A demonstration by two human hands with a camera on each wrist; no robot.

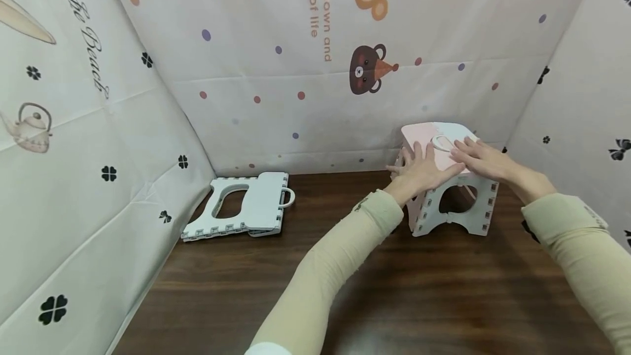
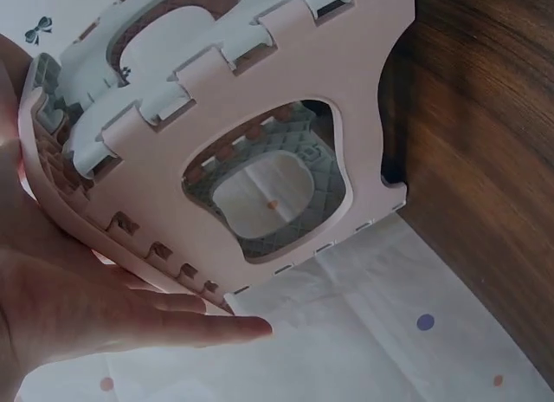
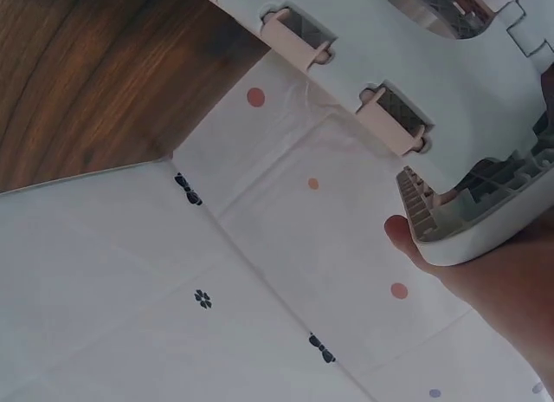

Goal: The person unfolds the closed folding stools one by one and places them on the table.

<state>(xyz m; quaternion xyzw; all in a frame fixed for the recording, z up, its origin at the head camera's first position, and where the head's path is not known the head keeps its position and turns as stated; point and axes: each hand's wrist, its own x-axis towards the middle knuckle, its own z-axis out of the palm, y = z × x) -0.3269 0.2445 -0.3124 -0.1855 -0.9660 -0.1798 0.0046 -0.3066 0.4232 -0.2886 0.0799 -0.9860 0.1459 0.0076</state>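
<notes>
A folding step stool point(image 1: 434, 207) with a pink and pale top stands unfolded at the right, near the back wall. My left hand point(image 1: 419, 173) rests on the left part of its top, fingers spread. On the right part of the top lies my right hand point(image 1: 485, 163) with its fingers straight, close beside the left thumb. The left wrist view shows the stool's pink side panel point(image 2: 164, 172) with an oval opening, and the left hand point(image 2: 95, 315) flat along the top. In the right wrist view, the right hand point(image 3: 511, 285) lies against the top's edge.
A second stool point(image 1: 263, 201), pale and folded flat, lies at the left of the dark wooden table point(image 1: 236, 300), its handle loop pointing right. Printed cloth walls point(image 1: 296, 114) enclose the table at the back and both sides.
</notes>
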